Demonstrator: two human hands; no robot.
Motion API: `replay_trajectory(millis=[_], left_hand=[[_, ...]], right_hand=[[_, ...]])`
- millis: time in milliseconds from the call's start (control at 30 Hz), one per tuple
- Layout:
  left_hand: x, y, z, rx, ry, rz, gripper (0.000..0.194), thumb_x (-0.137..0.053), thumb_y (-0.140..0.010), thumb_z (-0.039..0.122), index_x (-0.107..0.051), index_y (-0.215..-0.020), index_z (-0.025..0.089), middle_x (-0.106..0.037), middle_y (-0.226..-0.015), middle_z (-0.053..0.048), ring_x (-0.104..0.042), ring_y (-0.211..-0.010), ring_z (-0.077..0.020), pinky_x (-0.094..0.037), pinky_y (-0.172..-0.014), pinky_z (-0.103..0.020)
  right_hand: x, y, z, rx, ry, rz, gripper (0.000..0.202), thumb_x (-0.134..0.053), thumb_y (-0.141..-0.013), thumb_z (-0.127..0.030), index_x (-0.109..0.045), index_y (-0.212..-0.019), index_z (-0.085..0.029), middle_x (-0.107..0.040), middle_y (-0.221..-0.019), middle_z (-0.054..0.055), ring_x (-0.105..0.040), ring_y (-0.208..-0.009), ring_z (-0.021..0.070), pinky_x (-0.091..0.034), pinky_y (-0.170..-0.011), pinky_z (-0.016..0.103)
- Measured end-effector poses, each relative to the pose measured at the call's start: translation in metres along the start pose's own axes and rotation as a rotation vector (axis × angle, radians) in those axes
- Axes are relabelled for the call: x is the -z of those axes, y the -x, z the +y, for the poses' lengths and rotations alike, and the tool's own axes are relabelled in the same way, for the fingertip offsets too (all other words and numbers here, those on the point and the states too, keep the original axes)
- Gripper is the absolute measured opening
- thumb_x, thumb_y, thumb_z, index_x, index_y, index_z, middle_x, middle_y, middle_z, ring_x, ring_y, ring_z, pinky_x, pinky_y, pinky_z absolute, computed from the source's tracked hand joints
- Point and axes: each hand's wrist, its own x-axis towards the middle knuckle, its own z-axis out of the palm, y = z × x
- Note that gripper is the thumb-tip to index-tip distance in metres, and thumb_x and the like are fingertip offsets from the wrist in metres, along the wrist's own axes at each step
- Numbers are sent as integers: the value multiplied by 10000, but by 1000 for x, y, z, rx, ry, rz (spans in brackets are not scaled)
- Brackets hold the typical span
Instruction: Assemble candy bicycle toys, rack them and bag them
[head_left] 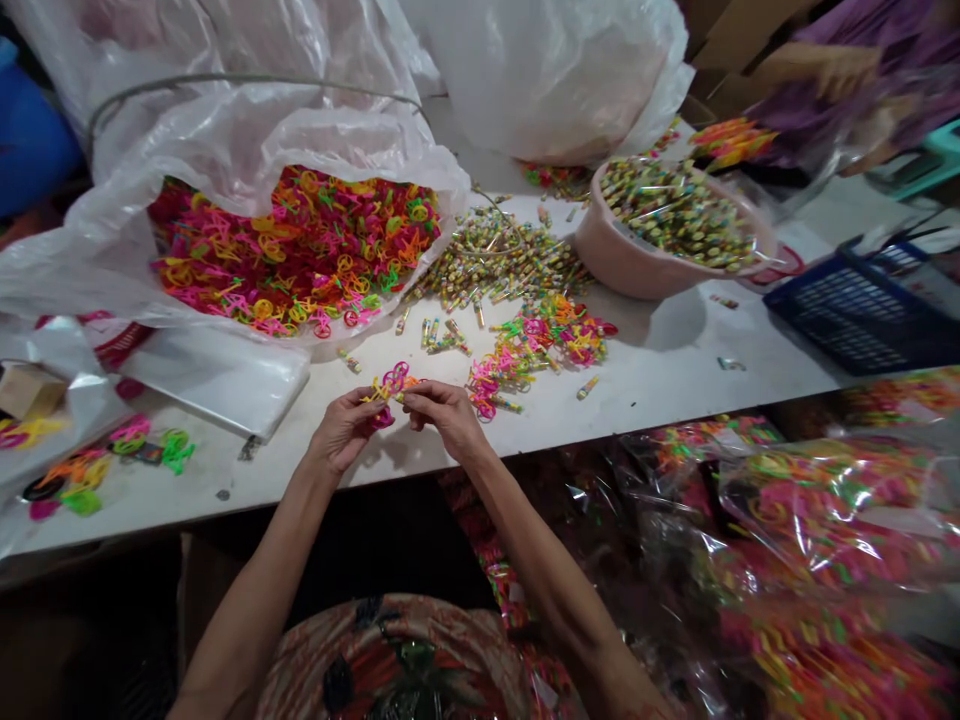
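Near the table's front edge, my left hand (351,428) pinches a few small plastic pieces (395,378), yellow and pink. Close beside it on the right, my right hand (442,412) has thumb and fingers pressed together at the same bunch; what exactly it grips is too small to tell. Right of my hands lies a loose pile of pink, green and orange pieces (499,372). Behind it spreads a heap of small patterned tubes (499,250). An open plastic bag (67,245) at the left holds many bright plastic pieces.
A pink basin (626,262) full of tubes stands at the right, with a blue basket (847,310) beyond. Flat clear bags (217,375) lie at the left. Filled bags (832,510) are below right. Another person's hand (847,72) shows at the upper right.
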Motion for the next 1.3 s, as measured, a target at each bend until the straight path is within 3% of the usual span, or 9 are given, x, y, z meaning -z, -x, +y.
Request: replay_trajectory(millis=[100, 367, 567, 700, 800, 933, 1100, 1200, 1300], left_hand=[[-1, 0, -3, 17, 7, 19, 222, -813, -502, 88, -650, -645, 135, -659, -609, -2, -599, -550, -99, -502, -544, -216], [-9, 7, -12, 10, -8, -44, 276, -836, -498, 123, -647, -698, 144, -688, -681, -5, -619, -589, -105, -521, -568, -225], [-10, 11, -19, 91, -112, -109, 313, -853, -523, 217, -625, -715, 122, -668, -634, -20, -617, -547, -119, -541, -574, -264], [-10, 15, -20, 89, -144, -109, 342, -868, -485, 252, -609, -669, 125, -650, -592, -10, -605, -519, -116, -527, -541, -255], [-15, 18, -22, -19, -152, -48, 387, -887, -430, 294, -589, -614, 129, -633, -563, 4, -586, -493, -105, -517, -531, -249], [-27, 20, -35, -183, -197, 66, 415, -876, -436, 364, -588, -633, 139, -620, -563, 18, -576, -488, -106, -513, -533, -265], [-31, 11, -45, -208, -318, 2, 399, -832, -512, 417, -643, -724, 138, -651, -654, -13, -599, -599, -132, -517, -612, -289], [-27, -3, -31, -396, -593, 52, 280, -722, -676, 390, -669, -831, 162, -667, -787, -32, -605, -712, -147, -497, -662, -281], [-27, -18, -12, -651, -1101, 228, 138, -610, -789, 290, -664, -850, 180, -640, -881, -51, -579, -756, -164, -470, -721, -315]], right_hand=[[4, 1, 1, -57, -42, -27, 248, -779, -602, -366, -704, -715, -159, -592, -557, -39, -483, -454, 60, -384, -482, 216], [8, 5, 0, -109, -103, -67, 301, -793, -590, -396, -634, -705, -168, -566, -541, -65, -450, -403, 40, -335, -417, 187], [15, 6, 7, -208, -149, -125, 355, -794, -573, -433, -573, -683, -177, -573, -537, -62, -425, -358, 39, -296, -367, 186], [15, 15, 6, -76, -32, -79, 335, -750, -640, -457, -574, -691, -177, -550, -519, -66, -437, -371, 47, -346, -396, 195], [11, 22, 2, 48, 128, -9, 295, -700, -709, -448, -578, -689, -180, -526, -504, -70, -454, -392, 59, -375, -422, 205], [9, 24, 1, 76, 263, 95, 307, -658, -741, -475, -551, -675, -195, -483, -454, -77, -445, -383, 74, -369, -421, 215], [37, 22, -9, 110, 398, 112, 287, -636, -753, -467, -576, -678, -197, -502, -477, -58, -466, -422, 97, -385, -451, 231], [69, 18, -31, 232, 638, 224, 254, -597, -785, -433, -631, -707, -193, -589, -603, -7, -537, -555, 141, -436, -546, 272], [91, 4, -53, 388, 1036, 493, 219, -548, -824, -342, -696, -847, -184, -674, -887, 71, -593, -857, 221, -470, -761, 347]])
